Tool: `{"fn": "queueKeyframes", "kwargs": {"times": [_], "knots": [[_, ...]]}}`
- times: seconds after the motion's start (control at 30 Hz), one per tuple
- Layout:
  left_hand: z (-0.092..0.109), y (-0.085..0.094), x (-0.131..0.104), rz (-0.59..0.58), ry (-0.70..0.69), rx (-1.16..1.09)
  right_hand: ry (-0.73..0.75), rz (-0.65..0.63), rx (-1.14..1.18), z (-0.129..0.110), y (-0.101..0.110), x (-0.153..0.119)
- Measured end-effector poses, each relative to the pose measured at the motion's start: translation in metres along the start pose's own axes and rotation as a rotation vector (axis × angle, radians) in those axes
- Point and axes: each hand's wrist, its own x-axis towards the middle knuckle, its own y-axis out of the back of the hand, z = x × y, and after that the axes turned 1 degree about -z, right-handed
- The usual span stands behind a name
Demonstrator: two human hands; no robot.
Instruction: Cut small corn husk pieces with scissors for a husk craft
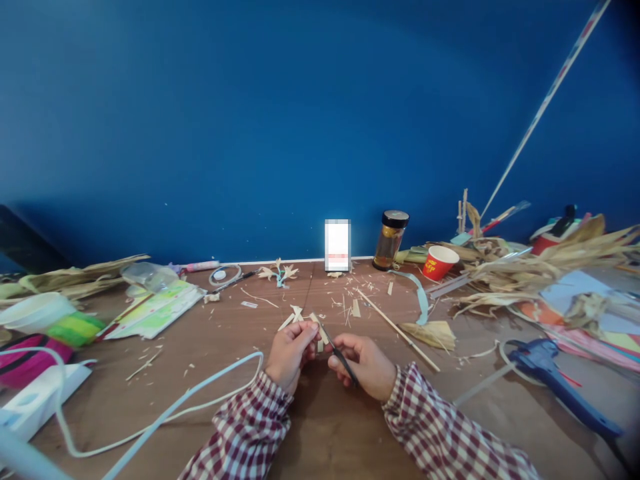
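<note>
My right hand (369, 365) is closed around the black handles of a pair of scissors (345, 367), whose blades point up and left toward my left hand. My left hand (293, 353) pinches a small pale strip of what looks like dried corn husk (314, 318) close to the blades. Whether the blades touch the strip cannot be made out. Just beyond my left fingers lies a pale husk piece tied or folded like a bow (297, 311). Small scraps and a husk cutting (356, 308) are scattered on the brown table (320, 440).
To the right lie a blue glue gun (543, 363), a thin stick (400, 330), a red paper cup (440, 263) and heaped corn husks (545, 260). A dark-lidded jar (391, 241) stands by the blue wall. Leftward are a white cable (187, 387), a power strip (47, 400) and a painted sheet (155, 310).
</note>
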Motion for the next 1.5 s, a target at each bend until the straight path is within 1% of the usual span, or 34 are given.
{"fn": "queueKeyframes", "kwargs": {"times": [0.43,0.8,1.1,1.5], "knots": [[-0.0001,-0.0002,-0.0008,-0.012,-0.004,0.016,0.0,0.03,-0.018,-0.0045,0.0004,-0.0003],[0.0011,0.0002,0.0,-0.013,0.003,0.005,0.021,-0.02,-0.013,0.0012,0.0025,-0.0004],[0.0027,-0.0017,-0.0016,0.004,-0.003,0.013,-0.006,-0.004,-0.009,-0.0013,0.0011,-0.0006],[0.0029,-0.0012,-0.0013,-0.004,0.002,0.007,-0.009,0.002,-0.018,-0.0028,0.0012,-0.0013]]}}
